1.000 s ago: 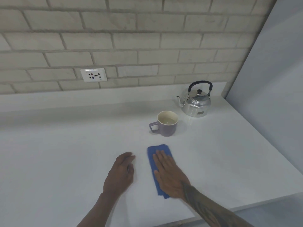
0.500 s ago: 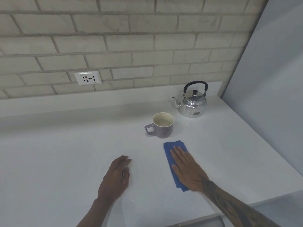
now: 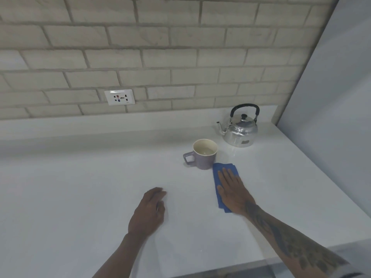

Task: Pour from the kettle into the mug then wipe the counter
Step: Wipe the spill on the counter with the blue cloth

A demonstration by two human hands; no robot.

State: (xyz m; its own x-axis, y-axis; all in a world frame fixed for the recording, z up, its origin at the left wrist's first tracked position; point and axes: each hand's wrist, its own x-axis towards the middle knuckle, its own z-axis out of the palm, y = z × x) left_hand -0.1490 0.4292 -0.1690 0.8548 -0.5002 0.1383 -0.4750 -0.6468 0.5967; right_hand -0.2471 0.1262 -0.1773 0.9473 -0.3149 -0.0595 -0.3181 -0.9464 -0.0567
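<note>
A shiny metal kettle [image 3: 240, 131] with a black handle stands upright at the back right of the white counter [image 3: 80, 187]. In front of it and to the left sits a purple mug [image 3: 203, 156] with liquid inside, its handle pointing left. A folded blue cloth [image 3: 217, 177] lies just right of the mug's base. My right hand [image 3: 232, 190] presses flat on the cloth, fingers spread toward the mug. My left hand [image 3: 149, 212] rests palm down on the bare counter, holding nothing, fingers loosely curled.
A brick wall with a white power socket [image 3: 119, 97] runs behind the counter. A grey panel [image 3: 331, 127] closes off the right side. The counter's front edge [image 3: 251, 263] runs below my right forearm.
My right hand has slid the blue cloth to the right and away from me, up to the mug's right side. The left hand has stayed put on the counter.
</note>
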